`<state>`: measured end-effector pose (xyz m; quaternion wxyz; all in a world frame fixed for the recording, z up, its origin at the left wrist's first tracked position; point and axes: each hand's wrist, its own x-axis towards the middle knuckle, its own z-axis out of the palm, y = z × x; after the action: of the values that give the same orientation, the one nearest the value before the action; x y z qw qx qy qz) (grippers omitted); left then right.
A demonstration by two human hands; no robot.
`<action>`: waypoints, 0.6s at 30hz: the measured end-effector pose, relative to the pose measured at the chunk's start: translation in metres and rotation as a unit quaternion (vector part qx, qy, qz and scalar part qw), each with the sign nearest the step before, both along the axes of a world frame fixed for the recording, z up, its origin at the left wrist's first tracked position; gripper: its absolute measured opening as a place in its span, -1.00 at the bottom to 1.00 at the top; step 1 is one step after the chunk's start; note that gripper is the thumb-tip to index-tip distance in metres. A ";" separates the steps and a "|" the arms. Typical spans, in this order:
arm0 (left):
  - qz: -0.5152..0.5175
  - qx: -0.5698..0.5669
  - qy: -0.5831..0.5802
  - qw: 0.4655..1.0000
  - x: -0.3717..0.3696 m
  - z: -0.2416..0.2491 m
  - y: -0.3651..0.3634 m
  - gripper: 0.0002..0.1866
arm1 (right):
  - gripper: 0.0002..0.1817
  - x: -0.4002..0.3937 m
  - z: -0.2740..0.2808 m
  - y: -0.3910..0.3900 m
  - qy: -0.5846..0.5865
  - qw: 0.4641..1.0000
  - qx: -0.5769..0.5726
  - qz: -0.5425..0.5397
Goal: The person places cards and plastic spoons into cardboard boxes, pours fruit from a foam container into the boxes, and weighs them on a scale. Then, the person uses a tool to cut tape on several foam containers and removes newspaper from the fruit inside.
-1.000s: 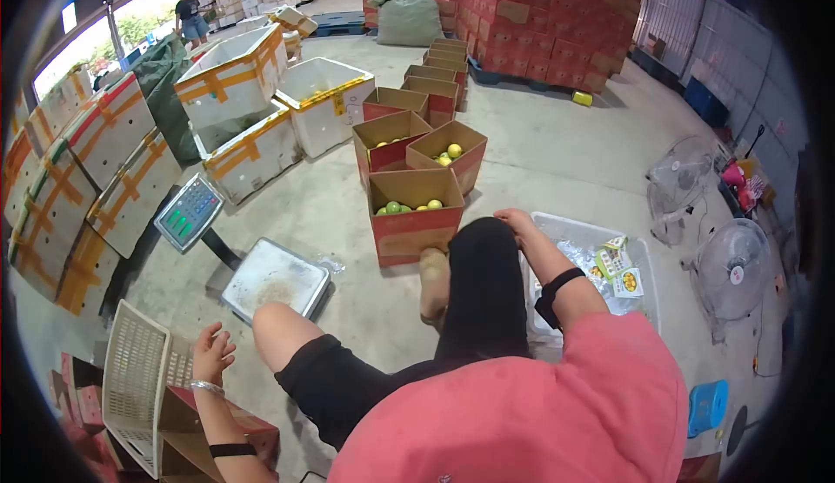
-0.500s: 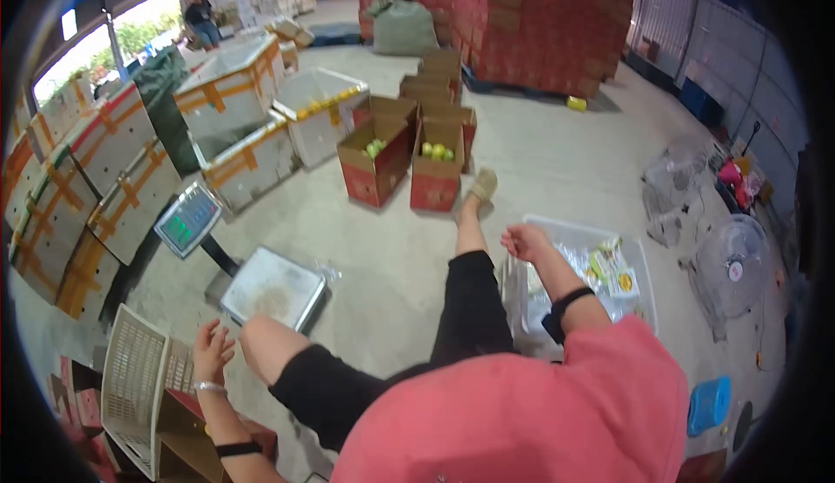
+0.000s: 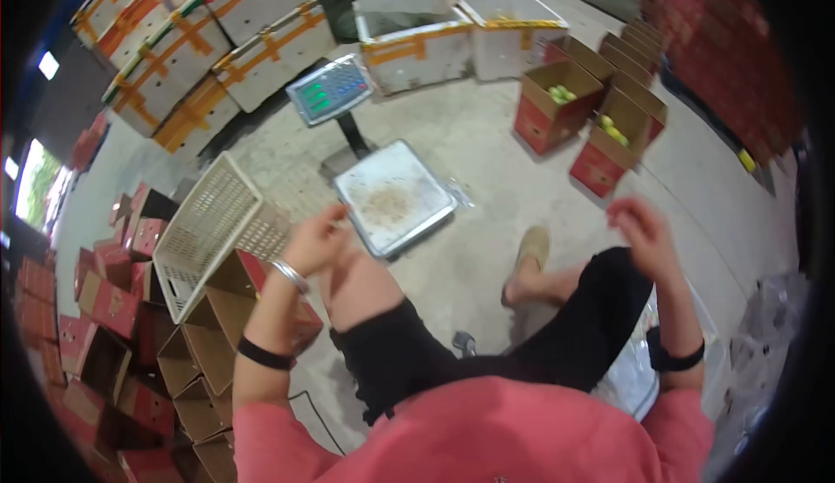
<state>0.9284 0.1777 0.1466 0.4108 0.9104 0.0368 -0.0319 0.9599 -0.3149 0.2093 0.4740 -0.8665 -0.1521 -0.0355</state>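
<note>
My left hand (image 3: 317,238), with a bracelet at its wrist, hangs above my left knee beside the platform scale (image 3: 396,196). Its fingers are loosely bent and apart, with nothing seen in them. The metal plate of the scale carries brown dirt but no goods, and its display (image 3: 330,90) is lit green. Over by my right knee, my right hand (image 3: 644,229) is raised and slightly blurred, fingers loosely curled and no object visible in it. Below it, a clear plastic tub (image 3: 709,326) with plastic packaging (image 3: 631,379) is partly hidden by my leg and arm.
Red cartons of green-yellow fruit (image 3: 613,130) stand ahead on the right. A cream plastic crate (image 3: 209,231) leans at left above open cardboard boxes (image 3: 196,357) and tumbled red boxes (image 3: 109,300). White foam boxes (image 3: 417,52) with orange tape line the back.
My view has turned left and down, bringing the boxes at left into sight. My left hand has moved toward the scale; my right hand has shifted from over the tub to near my right knee.
</note>
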 end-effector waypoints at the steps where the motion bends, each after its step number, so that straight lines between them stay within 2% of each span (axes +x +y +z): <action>1: -0.049 0.085 0.005 0.995 -0.006 0.008 -0.009 -0.50 | -0.80 0.003 -0.008 0.014 0.004 0.994 -0.104 0.026; 2: -0.053 0.105 0.089 0.989 -0.015 0.018 -0.021 -0.47 | -0.78 0.011 -0.025 0.021 -0.051 0.973 -0.203 0.100; 3: -0.086 0.151 0.104 0.979 -0.027 0.015 -0.022 -0.47 | -0.78 0.018 -0.033 0.029 -0.014 0.945 -0.277 0.175; 4: -0.126 0.196 0.053 0.971 -0.036 0.001 -0.018 -0.51 | -0.76 0.023 -0.052 0.033 -0.052 0.916 -0.346 0.198; 5: -0.157 0.284 0.088 0.942 -0.042 -0.008 -0.013 -0.57 | -0.74 0.026 -0.057 0.040 -0.118 0.854 -0.456 0.221; 6: -0.138 0.373 0.075 0.914 -0.052 -0.008 -0.015 -0.63 | -0.73 0.033 -0.058 0.046 -0.158 0.825 -0.481 0.253; 7: -0.124 0.386 0.105 0.908 -0.058 -0.009 -0.009 -0.65 | -0.69 0.043 -0.062 0.050 -0.143 0.822 -0.472 0.285; 8: -0.094 0.392 0.072 0.912 -0.066 -0.013 0.000 -0.64 | -0.68 0.054 -0.069 0.052 -0.164 0.842 -0.424 0.290; 9: -0.066 0.400 0.039 0.913 -0.071 -0.014 0.008 -0.63 | -0.67 0.065 -0.062 0.058 -0.169 0.836 -0.432 0.292; 10: -0.039 0.418 0.023 0.907 -0.072 -0.007 0.010 -0.71 | -0.66 0.073 -0.056 0.056 -0.073 0.826 -0.476 0.295; 11: -0.010 0.435 0.007 0.900 -0.073 -0.001 0.013 -0.78 | -0.59 0.081 -0.063 0.048 -0.074 0.847 -0.445 0.281; 12: 0.009 0.440 0.007 0.898 -0.063 0.005 0.014 -0.77 | -0.52 0.089 -0.071 0.041 -0.076 0.867 -0.413 0.268; 18: 0.010 0.399 0.031 0.916 0.034 0.003 0.032 -0.73 | -0.55 0.163 -0.070 0.093 -0.056 0.885 -0.355 0.295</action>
<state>0.9620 0.2100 0.1493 0.0119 0.9968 0.0687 -0.0386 1.1231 -0.2216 0.1390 0.1138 -0.8885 -0.4299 0.1136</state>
